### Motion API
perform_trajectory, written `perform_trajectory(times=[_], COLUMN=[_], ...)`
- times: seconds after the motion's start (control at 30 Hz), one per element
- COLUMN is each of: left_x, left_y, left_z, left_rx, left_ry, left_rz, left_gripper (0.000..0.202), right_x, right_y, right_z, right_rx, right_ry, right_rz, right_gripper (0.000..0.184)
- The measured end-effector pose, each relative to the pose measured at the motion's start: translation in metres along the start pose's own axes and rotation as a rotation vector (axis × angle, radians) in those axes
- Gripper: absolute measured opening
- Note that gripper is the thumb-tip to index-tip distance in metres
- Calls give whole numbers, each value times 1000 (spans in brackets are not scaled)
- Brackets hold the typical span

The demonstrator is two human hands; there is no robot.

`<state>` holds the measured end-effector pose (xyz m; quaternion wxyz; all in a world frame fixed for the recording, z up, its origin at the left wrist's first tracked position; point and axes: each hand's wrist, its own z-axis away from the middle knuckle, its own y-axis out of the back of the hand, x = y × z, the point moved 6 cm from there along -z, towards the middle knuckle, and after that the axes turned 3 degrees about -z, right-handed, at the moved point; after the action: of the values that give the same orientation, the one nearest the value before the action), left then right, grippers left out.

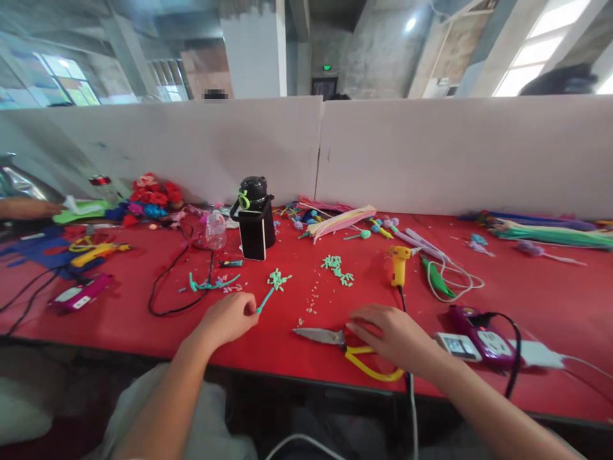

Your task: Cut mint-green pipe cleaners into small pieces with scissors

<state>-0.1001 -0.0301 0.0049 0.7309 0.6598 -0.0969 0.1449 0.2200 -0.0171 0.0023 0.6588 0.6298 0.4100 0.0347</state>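
My left hand [228, 317] rests on the red table [143, 319] with its fingers pinched on the lower end of a teal pipe-cleaner stem [271, 287] whose tufted tip points away from me. My right hand [390, 332] lies over the yellow handles of a pair of scissors [335, 338], fingers curled around them; the steel blades point left and lie flat on the table. Small teal cut pieces [338, 267] are scattered just beyond both hands.
A yellow glue gun [397, 263] stands behind the scissors, its cord running to a purple power strip [481, 332] at right. A black bottle [255, 217] stands mid-table with a phone leaning on it. Pipe-cleaner bundles [546, 233] and finished flowers [151, 195] line the white partition. Another person's hand [29, 207] is far left.
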Motion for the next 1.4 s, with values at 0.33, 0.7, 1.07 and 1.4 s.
perform_trajectory(times=[0.33,0.7,1.07,1.4], left_x=[30,54,89,71], left_y=[-11,-38,-47,-52], left_z=[-11,-31,-34,-57], left_rx=[72,106,-21,15], left_ry=[-231,-294,-466,-296], left_rz=[669,743,760,975], left_gripper=[22,24,22,31], right_x=[14,17,-6,57], right_y=[-15,-11,-21,76], right_z=[-6,-13,-38,-41], right_rx=[-1,310,163,192], right_ry=[-4,112,133,-243], right_rz=[-85,-176,-289,160], right_gripper=[35,30,24,23])
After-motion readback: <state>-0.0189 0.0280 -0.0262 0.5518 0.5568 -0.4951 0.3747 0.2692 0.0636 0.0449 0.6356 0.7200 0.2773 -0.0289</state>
